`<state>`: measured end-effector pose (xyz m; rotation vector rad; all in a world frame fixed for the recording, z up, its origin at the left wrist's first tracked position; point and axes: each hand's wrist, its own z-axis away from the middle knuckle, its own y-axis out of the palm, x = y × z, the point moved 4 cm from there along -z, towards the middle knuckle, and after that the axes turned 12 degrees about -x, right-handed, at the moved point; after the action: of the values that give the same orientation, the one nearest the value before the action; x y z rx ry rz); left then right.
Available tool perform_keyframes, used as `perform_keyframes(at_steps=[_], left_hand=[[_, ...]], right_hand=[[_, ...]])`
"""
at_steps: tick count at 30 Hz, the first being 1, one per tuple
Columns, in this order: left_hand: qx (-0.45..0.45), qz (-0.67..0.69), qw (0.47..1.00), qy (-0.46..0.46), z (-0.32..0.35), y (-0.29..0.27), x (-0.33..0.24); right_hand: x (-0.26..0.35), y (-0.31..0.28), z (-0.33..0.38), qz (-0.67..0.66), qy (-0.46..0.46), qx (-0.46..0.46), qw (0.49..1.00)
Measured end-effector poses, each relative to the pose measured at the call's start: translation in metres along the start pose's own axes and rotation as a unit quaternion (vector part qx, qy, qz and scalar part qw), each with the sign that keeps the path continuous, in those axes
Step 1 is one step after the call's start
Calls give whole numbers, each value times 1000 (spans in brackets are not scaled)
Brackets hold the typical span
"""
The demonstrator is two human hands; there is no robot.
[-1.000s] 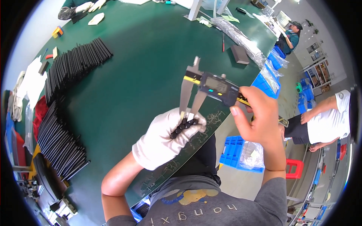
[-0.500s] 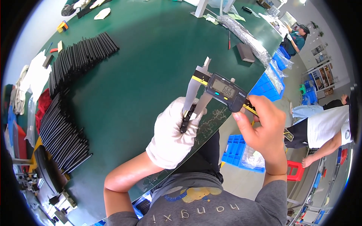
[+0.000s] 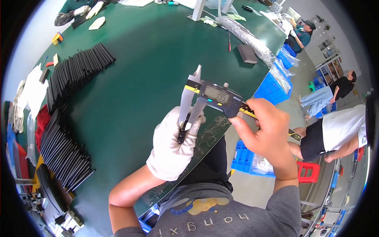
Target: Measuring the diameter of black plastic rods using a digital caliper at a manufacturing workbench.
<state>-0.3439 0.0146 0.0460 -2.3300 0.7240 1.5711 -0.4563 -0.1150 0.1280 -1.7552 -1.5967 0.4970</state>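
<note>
My left hand [image 3: 169, 146], in a white glove, is closed around a thin black rod [image 3: 181, 138] whose end sticks out toward me. Whether more than one rod is in the glove, I cannot tell. A digital caliper [image 3: 220, 98] with a small screen is held by my bare right hand [image 3: 267, 128], thumb and fingers pinching the beam beside the slider. The caliper's long jaws reach down to the gloved fingers, one on each side of the rod. Fingers partly hide where jaws and rod meet. Many similar black rods [image 3: 65, 148] lie side by side in a curved row at the left.
The green table [image 3: 134, 91] has a worn front edge. On it are a dark block [image 3: 247, 53], a plastic-wrapped bundle [image 3: 248, 35] and a red cloth [image 3: 42, 122]. Blue crates [image 3: 276, 85] stand beyond its right edge. Other people are nearby; gloved hands show at the far left.
The caliper jaws have closed to a narrower gap around the rod, and the screen reading has dropped. Both hands sit slightly further left and lower in view. Another person now shows more fully at right.
</note>
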Motion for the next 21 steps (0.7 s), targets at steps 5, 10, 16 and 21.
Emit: perform_keyframes(at_steps=[5,10,16,21], left_hand=[[1,-21,999,28,-1,0,0],[-11,-78,997,-26,2,-3,4],[-31,-71,997,-7,2,-3,2],[-37,-97,995,12,3,-3,3]], right_hand=[[0,0,4,-36,14,0,999],[4,2,9,-65,46,14,997],[6,5,15,-64,51,1,997],[7,3,11,-21,61,18,998]])
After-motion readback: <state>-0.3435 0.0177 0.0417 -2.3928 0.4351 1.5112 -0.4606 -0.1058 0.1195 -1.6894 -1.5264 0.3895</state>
